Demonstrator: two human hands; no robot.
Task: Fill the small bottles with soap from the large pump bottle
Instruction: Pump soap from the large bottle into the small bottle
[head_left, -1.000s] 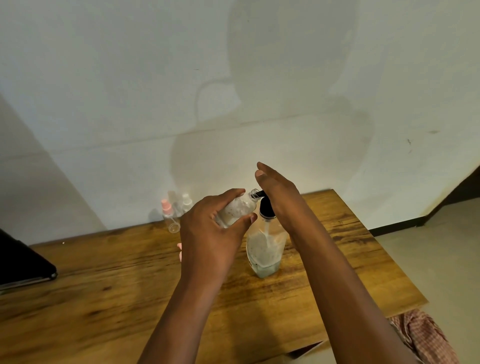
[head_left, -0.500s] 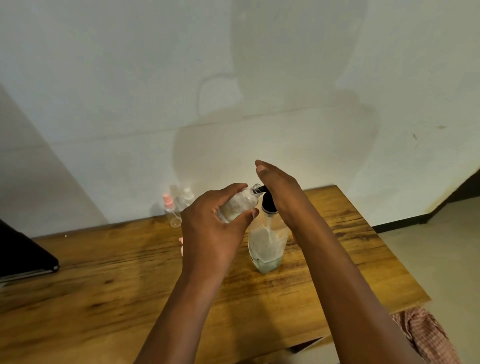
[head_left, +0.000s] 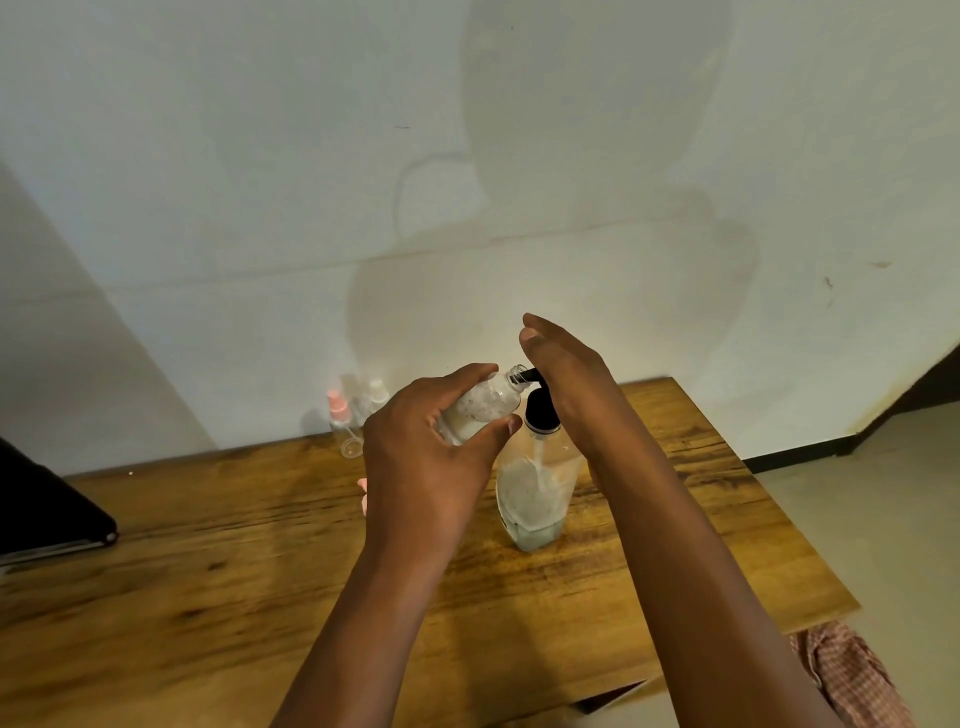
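Observation:
The large clear pump bottle (head_left: 535, 493) stands on the wooden table (head_left: 208, 561), holding a little pale soap, with a black pump head. My right hand (head_left: 566, 371) lies flat on top of the pump, fingers straight. My left hand (head_left: 426, 457) grips a small clear bottle (head_left: 480, 410), tilted so its open threaded neck meets the black spout. Whitish soap shows inside the small bottle. Two more small bottles stand by the wall: one with a pink cap (head_left: 343, 426) and one with a clear cap (head_left: 375, 396).
A black flat object (head_left: 47, 509) lies at the table's left edge. A small pink item (head_left: 362, 493) peeks out behind my left hand. Checked cloth (head_left: 852, 675) hangs below the table's right front corner. The wall runs close behind the table.
The view has shifted slightly. Both hands and the bottles keep the same pose at the pump; my right hand sits a little higher over the pump head.

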